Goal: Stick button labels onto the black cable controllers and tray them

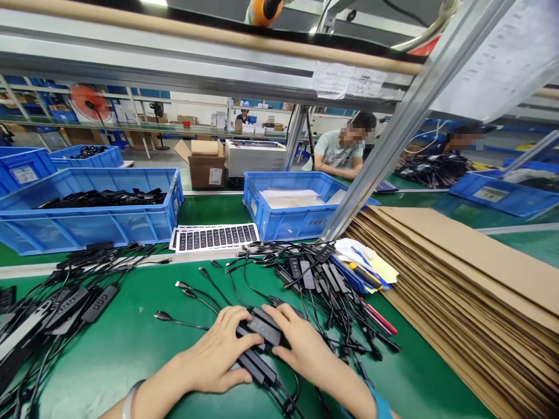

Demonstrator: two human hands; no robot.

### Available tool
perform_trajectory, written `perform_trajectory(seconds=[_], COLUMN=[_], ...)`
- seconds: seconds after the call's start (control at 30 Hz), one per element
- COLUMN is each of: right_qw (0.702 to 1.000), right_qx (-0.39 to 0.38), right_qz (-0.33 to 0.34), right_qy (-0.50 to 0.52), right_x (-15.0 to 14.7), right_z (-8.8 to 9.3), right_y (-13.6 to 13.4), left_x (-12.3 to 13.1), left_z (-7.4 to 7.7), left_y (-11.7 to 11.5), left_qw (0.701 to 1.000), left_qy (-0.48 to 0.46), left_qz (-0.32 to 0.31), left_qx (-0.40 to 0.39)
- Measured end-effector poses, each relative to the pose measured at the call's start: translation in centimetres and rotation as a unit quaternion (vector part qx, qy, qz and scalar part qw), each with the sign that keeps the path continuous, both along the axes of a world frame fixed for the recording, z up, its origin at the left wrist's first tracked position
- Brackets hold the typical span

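A small black inline cable controller (264, 329) with a row of buttons lies on top of several similar units in the middle of the green bench. My left hand (220, 349) closes on its left end, thumb in front and fingers behind. At its right end, my right hand (301, 343) grips with the thumb low and the fingers over the back. Beneath both hands, more black controllers (257, 366) rest side by side, their cables trailing toward me and to the left. A cable plug (162, 315) points left on the bench.
Tangled controllers (305, 273) lie behind my right hand; another heap (70, 308) is at left. Flat cardboard (458, 262) is stacked at right. Behind are a label sheet (216, 237) and blue bins (170, 203) (283, 224). A metal post (384, 151) slants across. A person (340, 148) sits beyond.
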State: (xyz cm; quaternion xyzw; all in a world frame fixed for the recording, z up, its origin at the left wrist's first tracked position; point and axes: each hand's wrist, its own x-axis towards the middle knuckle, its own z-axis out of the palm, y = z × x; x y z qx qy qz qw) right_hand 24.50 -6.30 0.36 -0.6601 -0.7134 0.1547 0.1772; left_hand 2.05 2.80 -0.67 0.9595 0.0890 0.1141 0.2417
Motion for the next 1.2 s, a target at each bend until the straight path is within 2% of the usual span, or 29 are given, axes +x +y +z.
perform_trajectory(seconds=[0.1,0.2,0.27,0.37,0.43,0.53,0.63,0.7,0.77,0.87,0.93,0.97,1.03,1.1,1.2], right_qw=[0.982,0.96,0.965,0.986,0.989,0.993,0.99,0.983,0.985,0.993,0.975,0.971,0.978,0.989,0.997], right_qx=[-0.037,-0.045,-0.032,0.06,0.109,0.082,0.041,0.024,0.033,0.095,0.109,0.103,0.094,0.091,0.068], right_qz=[-0.023,-0.066,-0.072,-0.064,-0.062,-0.055,-0.031,0.003,0.014,-0.058,-0.098,-0.098,-0.07,-0.043,-0.015], right_qy=[0.186,0.269,0.25,0.143,0.08,0.068,0.131,0.18,0.168,-0.03,-0.165,-0.193,-0.172,-0.106,-0.045], right_x=[-0.4,-0.2,0.0,0.4,0.4,0.1,-0.5,-0.6,-0.3,1.1,2.0,2.3,2.4,1.6,-0.2], right_z=[-1.4,-2.1,-2.2,-2.2,-2.2,-1.8,-1.2,-0.9,-1.1,-2.1,-2.9,-3.2,-3.3,-2.9,-1.6], right_y=[-0.8,-0.5,-0.2,0.0,-0.2,-0.7,-1.3,-1.5,-1.3,-0.3,0.5,0.8,1.2,1.2,0.5], left_x=[0.0,0.0,0.0,0.0,0.1,0.2,0.2,0.2,0.2,0.2,0.3,0.3,0.3,0.3,0.6], left_z=[-0.2,-0.2,-0.1,-0.1,-0.3,-0.5,-0.8,-1.0,-1.2,-1.4,-1.4,-1.3,-1.2,-1.0,-1.0], left_y=[0.1,0.1,0.1,0.2,0.3,0.2,0.1,0.2,0.4,0.7,0.8,0.7,0.4,-0.1,-0.9], left_qw=[1.0,1.0,1.0,1.0,1.0,0.999,0.999,0.999,0.999,0.997,0.997,0.998,0.998,0.998,1.0], left_qy=[-0.006,-0.008,-0.01,-0.002,-0.001,-0.024,-0.046,-0.046,-0.02,0.026,0.031,0.027,0.018,0.01,0.002], left_qz=[-0.008,-0.007,-0.003,-0.004,-0.014,-0.016,0.0,0.004,-0.008,-0.032,-0.038,-0.042,-0.056,-0.06,0.005], left_qx=[-0.009,-0.003,-0.006,-0.007,-0.006,-0.015,-0.02,0.003,0.04,0.062,0.051,0.044,0.028,0.0,-0.027])
